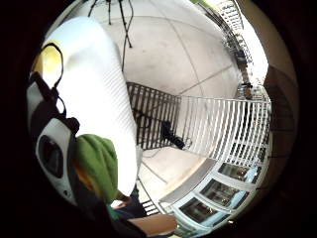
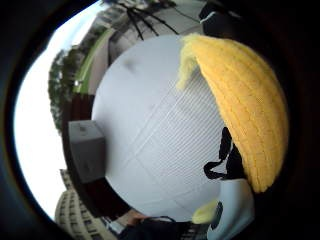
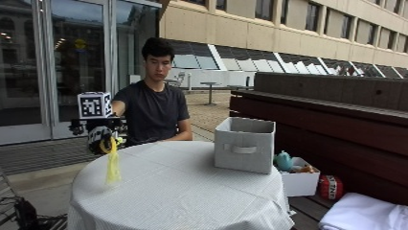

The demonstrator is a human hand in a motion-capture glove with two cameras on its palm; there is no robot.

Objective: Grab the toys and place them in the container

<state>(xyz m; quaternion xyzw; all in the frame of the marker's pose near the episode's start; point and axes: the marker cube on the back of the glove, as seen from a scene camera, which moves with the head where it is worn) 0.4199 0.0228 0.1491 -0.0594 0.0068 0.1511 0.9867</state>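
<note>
My right hand (image 3: 101, 138) is raised above the near-left edge of the round table (image 3: 185, 196), fingers curled round a yellow knitted toy (image 3: 113, 163). The toy's long body hangs straight down from the fist, its lower end close to the white tablecloth; I cannot tell whether it touches. I judge I have it by its top end so the limp length can dangle free instead of dragging on the cloth.

From the thumb-side palm view the yellow toy (image 2: 250, 110) fills one side, pressed close against the palm, with the cloth spread out below it. The little-finger view shows a green knitted part (image 1: 98, 163) next to the palm, probably the same toy's leafy end, though I can't be sure.

The grey fabric box (image 3: 244, 144) stands well apart from the hand, toward the far right of the table, open at the top with a handle loop facing me. It seems the natural container, so the carry must cross most of the table.

Beyond it, a small white box (image 3: 300, 182) on the bench (image 3: 331, 139) holds more toys, a teal one (image 3: 284, 161) showing.
</note>
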